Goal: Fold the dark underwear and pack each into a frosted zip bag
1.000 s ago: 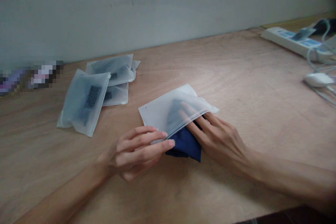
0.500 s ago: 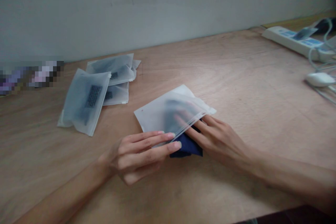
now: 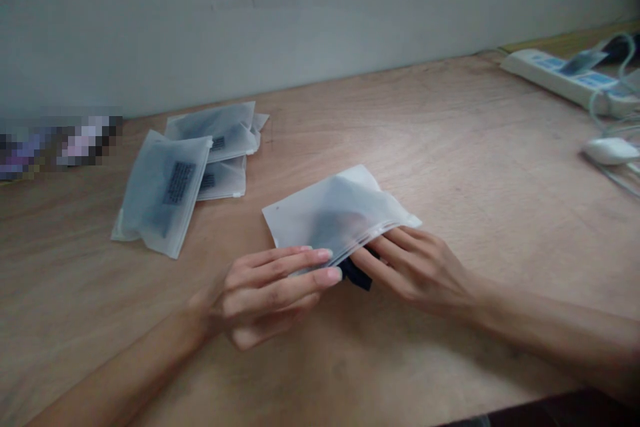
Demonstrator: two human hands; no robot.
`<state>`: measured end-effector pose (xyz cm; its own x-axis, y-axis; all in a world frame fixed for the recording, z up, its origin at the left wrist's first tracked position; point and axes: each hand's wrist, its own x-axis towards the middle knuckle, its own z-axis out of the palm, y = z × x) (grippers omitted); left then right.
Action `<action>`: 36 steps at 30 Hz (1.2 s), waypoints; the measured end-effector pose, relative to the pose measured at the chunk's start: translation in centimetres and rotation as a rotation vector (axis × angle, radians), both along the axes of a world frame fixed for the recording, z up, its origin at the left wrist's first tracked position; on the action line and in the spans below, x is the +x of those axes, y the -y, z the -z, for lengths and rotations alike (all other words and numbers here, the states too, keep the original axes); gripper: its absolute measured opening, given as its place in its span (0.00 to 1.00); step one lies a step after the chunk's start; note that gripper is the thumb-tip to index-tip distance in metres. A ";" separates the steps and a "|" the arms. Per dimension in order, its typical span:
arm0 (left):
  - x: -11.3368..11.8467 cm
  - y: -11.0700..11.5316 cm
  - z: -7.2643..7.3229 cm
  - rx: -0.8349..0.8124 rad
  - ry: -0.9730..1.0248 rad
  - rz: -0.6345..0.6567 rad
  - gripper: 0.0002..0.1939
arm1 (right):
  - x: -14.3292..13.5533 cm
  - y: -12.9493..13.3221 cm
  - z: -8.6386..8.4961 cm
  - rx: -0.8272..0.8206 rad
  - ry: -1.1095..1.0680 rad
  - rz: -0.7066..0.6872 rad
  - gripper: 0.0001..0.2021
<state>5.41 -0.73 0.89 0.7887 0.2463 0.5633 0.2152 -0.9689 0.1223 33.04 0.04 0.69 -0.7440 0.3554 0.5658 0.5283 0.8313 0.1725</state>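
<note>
A frosted zip bag [image 3: 320, 207] lies at the middle of the table, its mouth facing my body. My left hand [image 3: 275, 287] pinches the near left end of the zip edge between thumb and fingers. Through the mouth, the fingers of my right hand [image 3: 415, 260] reach in, stretched out and apart, their tips hidden by the bag. They press against a folded dark blue cloth [image 3: 357, 273]. Most of this cloth shows as a dark blur through the film, while a small corner sticks out between my hands.
Several frosted zip bags with dark contents and printed black labels lie at the left, the front one [image 3: 155, 193] overlapping others [image 3: 215, 127]. At the right rear are a white power strip [image 3: 560, 77], cables and a white plug [image 3: 610, 151]. A wall [image 3: 320, 20] borders the table [image 3: 450, 127].
My right fingers have pushed the dark blue cloth deeper, so less of it sticks out. The bag has shifted slightly right. My left hand keeps its pinch.
</note>
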 end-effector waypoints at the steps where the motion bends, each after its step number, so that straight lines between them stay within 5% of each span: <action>1: 0.0 0.0 0.1 0.003 0.007 0.015 0.23 | -0.1 0.1 0.0 0.009 0.012 0.039 0.14; 5: 0.1 0.1 -0.1 -0.063 -0.009 -0.064 0.26 | -0.1 0.1 0.1 -0.007 0.057 -0.013 0.14; 11: 0.2 0.2 -0.6 -0.114 0.013 -0.129 0.21 | 0.3 -0.5 0.5 -0.314 0.058 -0.242 0.14; 17: -0.1 0.4 -0.2 -0.025 -0.076 -0.187 0.10 | -0.1 -0.1 1.5 -0.305 0.066 -0.145 0.17; 21: -0.4 -0.3 -0.2 0.050 -0.103 -0.072 0.06 | -0.3 0.3 1.4 -0.361 0.087 -0.047 0.21; 27: -1.0 -0.6 0.3 0.106 -0.085 -0.113 0.11 | -0.1 0.6 1.4 -0.281 0.091 0.081 0.20; 36: -1.4 -0.7 0.1 0.083 0.054 -0.203 0.12 | 0.8 -0.3 0.6 0.004 0.045 0.022 0.15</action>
